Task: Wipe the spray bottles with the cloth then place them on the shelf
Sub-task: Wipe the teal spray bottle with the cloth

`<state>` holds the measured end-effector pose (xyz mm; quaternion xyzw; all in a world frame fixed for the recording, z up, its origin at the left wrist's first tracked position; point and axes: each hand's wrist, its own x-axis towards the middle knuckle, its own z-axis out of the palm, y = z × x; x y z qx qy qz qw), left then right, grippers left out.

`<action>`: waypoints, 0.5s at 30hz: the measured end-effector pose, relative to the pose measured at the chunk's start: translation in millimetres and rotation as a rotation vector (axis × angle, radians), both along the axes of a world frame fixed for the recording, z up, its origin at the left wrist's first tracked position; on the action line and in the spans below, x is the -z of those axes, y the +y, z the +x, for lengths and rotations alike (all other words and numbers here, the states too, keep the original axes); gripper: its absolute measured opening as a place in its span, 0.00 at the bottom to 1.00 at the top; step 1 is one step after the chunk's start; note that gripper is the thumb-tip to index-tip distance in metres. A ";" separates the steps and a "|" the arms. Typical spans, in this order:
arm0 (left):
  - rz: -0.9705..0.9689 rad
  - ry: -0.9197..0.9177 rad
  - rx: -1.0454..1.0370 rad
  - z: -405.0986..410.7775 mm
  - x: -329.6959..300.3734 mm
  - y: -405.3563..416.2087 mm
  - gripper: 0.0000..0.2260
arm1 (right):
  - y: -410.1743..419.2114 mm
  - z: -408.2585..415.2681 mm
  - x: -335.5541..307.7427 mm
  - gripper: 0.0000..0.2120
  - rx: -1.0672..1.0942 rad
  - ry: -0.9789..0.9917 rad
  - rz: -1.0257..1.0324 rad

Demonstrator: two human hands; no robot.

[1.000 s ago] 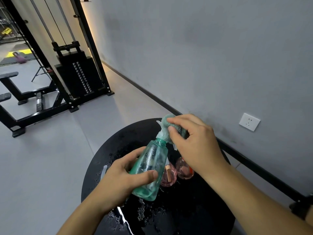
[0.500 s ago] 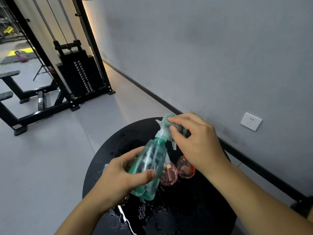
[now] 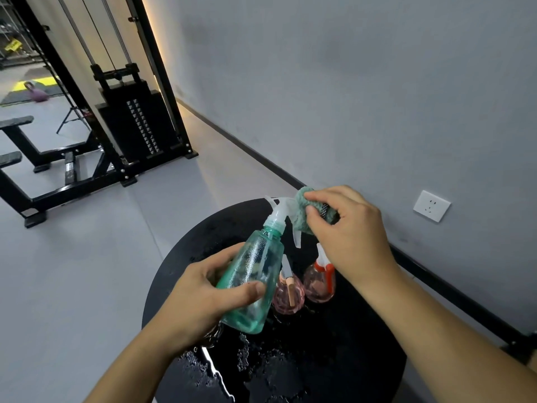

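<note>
My left hand (image 3: 200, 298) grips a clear green spray bottle (image 3: 255, 274) around its lower body and holds it tilted above the round black table (image 3: 334, 359). The bottle's white spray head (image 3: 279, 209) points up and away. My right hand (image 3: 348, 231) pinches a bunched green cloth (image 3: 305, 210) against the right side of that spray head. Two small pink spray bottles stand on the table behind the green one: one with a peach trigger (image 3: 289, 295) and one with an orange-red trigger (image 3: 319, 282).
Water drops and a small puddle (image 3: 220, 373) lie on the tabletop near its front edge. A grey wall with a white socket (image 3: 431, 205) runs along the right. A black cable weight machine (image 3: 136, 123) and bench frame stand on the grey floor to the left.
The cloth in my right hand has shifted from on top of the spray head to its right side, uncovering the white nozzle. The green bottle stays in my left hand.
</note>
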<state>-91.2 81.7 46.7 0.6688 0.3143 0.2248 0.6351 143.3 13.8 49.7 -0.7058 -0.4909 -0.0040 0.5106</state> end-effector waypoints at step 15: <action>-0.016 -0.028 -0.022 2.4 0.0 -1.7 0.23 | -0.5 -18.1 8.1 0.12 -0.054 -0.027 0.044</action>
